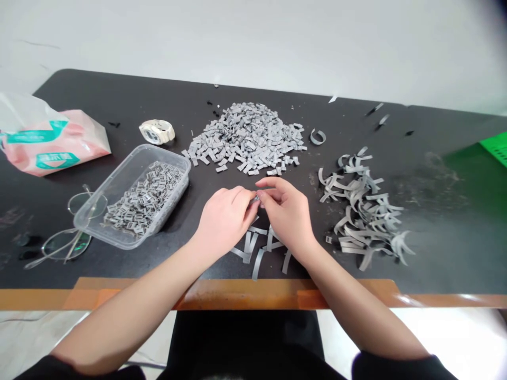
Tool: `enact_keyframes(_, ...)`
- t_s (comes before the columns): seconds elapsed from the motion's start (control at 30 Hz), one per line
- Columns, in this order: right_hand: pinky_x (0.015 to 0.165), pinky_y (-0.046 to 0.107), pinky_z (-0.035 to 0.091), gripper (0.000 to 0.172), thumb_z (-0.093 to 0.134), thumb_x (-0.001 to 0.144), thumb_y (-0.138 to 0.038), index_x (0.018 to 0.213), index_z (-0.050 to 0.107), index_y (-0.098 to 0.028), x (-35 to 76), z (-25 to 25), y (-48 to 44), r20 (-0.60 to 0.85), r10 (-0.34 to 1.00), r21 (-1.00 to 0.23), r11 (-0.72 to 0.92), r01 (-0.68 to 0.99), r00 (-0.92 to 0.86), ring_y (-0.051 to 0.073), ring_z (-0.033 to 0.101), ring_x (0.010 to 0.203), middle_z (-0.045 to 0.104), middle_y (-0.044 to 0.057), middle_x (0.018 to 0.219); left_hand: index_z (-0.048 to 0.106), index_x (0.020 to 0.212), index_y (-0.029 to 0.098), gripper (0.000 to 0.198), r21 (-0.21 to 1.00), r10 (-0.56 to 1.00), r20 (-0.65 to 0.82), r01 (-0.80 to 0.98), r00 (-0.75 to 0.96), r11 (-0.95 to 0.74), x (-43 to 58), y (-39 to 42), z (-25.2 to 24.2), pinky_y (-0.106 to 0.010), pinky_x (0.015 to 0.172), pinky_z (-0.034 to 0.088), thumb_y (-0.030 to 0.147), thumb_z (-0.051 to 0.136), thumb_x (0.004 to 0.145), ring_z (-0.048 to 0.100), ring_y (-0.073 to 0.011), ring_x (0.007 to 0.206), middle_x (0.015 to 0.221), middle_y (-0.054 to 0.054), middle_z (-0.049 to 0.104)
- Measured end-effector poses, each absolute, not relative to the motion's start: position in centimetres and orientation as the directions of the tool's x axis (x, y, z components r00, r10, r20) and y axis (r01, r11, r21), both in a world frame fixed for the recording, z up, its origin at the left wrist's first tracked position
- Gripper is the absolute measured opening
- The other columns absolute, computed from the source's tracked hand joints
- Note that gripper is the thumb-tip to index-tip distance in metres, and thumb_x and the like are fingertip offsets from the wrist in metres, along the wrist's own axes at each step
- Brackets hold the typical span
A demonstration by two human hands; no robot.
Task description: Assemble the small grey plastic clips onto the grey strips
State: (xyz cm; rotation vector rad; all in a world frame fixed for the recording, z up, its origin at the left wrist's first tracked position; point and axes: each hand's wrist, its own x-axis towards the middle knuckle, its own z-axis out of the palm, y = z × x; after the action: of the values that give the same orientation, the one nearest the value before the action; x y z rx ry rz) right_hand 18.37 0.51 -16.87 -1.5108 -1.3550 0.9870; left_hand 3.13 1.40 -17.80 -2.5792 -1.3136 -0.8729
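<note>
Grey small piece (256, 199), one: left hand (229, 214) and right hand (285, 208) are pinching it between close fingertips. Short pieces (247, 137), heaped beyond, are apparently lying finished; buckles (138, 203) in the clear tub (171, 205) and loose strips (352, 246) are seemingly awaiting work.

Both sleeves are black: the left sleeve (43, 369) ends in a dark, softly curved hem, and the right sleeve (396, 367) matches it in plain cloth. Below those hems the left forearm (138, 311) and right forearm (356, 301) are bare, smooth and slim, tapering to narrow wrists. The left hand (225, 216) and right hand (289, 214) are bare too, with slender fingers and rounded knuckles.
</note>
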Motion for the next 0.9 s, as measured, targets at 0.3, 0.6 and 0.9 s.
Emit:
enact_keyframes(0.3,0.082,0.034,0.056,0.022,0.072,0.080,-0.024,0.102,0.070,-0.023,19.0,-16.0,1.0,-0.192,0.981,-0.977,-0.193,0.092,0.020,0.021,0.077,0.084,0.081,0.000,0.083,0.067,0.091,0.015,0.010,0.116,0.683,0.551,0.766,0.480,-0.632,2.9,1.8,-17.5,-0.034,0.071,0.046,0.017,0.058,0.096,0.068,-0.0189,0.070,0.079,-0.001,0.073)
enact_keyframes(0.6,0.080,0.035,0.056,0.020,0.067,0.083,-0.022,0.103,0.070,-0.022,18.9,-15.9,0.7,-0.089,0.996,-0.967,-0.092,0.238,0.025,0.019,0.075,0.080,0.081,0.001,0.084,0.067,0.091,0.015,0.015,0.134,0.688,0.531,0.753,0.494,-0.644,2.7,1.8,-17.1,-0.035,0.074,0.048,0.020,0.055,0.099,0.069,-0.0196,0.074,0.082,-0.003,0.073)
enact_keyframes(0.9,0.073,0.030,0.050,0.013,0.074,0.079,-0.024,0.090,0.068,-0.021,19.0,-15.6,1.0,-0.217,0.976,-0.976,-0.217,-0.005,0.005,0.014,0.067,0.069,0.077,-0.002,0.074,0.065,0.093,0.017,0.008,0.208,0.688,0.573,0.734,0.444,-0.647,2.8,1.6,-16.8,-0.033,0.076,0.048,0.018,0.057,0.096,0.071,-0.0188,0.080,0.087,-0.003,0.076)
